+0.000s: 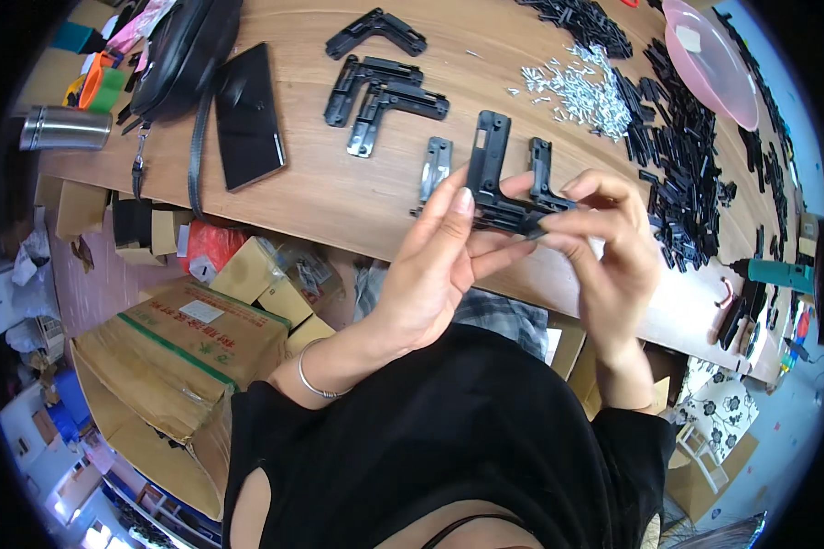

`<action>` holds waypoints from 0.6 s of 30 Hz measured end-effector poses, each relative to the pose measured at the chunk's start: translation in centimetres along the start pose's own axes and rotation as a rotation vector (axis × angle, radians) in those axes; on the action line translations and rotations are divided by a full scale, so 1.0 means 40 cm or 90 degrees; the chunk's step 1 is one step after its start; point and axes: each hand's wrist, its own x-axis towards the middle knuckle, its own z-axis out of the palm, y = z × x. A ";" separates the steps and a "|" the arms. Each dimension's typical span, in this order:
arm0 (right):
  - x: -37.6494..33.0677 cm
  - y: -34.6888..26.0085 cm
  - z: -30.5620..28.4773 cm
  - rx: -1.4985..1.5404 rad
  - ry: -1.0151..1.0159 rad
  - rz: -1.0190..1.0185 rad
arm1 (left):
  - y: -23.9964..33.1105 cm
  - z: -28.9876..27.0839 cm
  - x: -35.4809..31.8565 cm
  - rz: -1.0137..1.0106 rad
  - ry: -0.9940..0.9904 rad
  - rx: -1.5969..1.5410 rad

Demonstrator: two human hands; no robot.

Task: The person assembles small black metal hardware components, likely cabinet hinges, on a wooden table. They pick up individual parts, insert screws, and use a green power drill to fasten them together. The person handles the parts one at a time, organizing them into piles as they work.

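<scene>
My left hand (435,252) grips a black plastic pistol-shaped shell (493,156), its thumb pressed to the side and fingers beneath. The shell is held over the table's near edge, one arm pointing away from me. At the shell's right end, my right hand (618,256) pinches a small dark piece (533,229) between thumb and fingers; whether it is separate from the shell I cannot tell. Just behind my hands lie another black shell (541,165) and a shiny dark part (437,165). Farther left rest three more pistol-shaped shells, the nearest one (394,102) among them.
Small silver screws (581,91) lie heaped right of centre, beside a long pile of black plastic parts (682,137). A pink basin (705,55) and a teal electric screwdriver (774,273) are at the right. A phone (249,119), black bag (188,59) and steel cup (64,128) sit left; cardboard boxes (188,339) stand below.
</scene>
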 end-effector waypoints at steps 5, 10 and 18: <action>-0.049 0.012 0.012 -0.074 0.061 -0.073 | -0.034 0.030 -0.001 -0.043 -0.054 -0.008; -0.081 0.007 -0.003 -0.058 0.098 -0.034 | -0.046 0.051 -0.007 -0.015 -0.154 0.084; -0.113 0.001 -0.043 0.028 0.075 0.053 | -0.061 0.068 -0.019 0.063 -0.185 0.477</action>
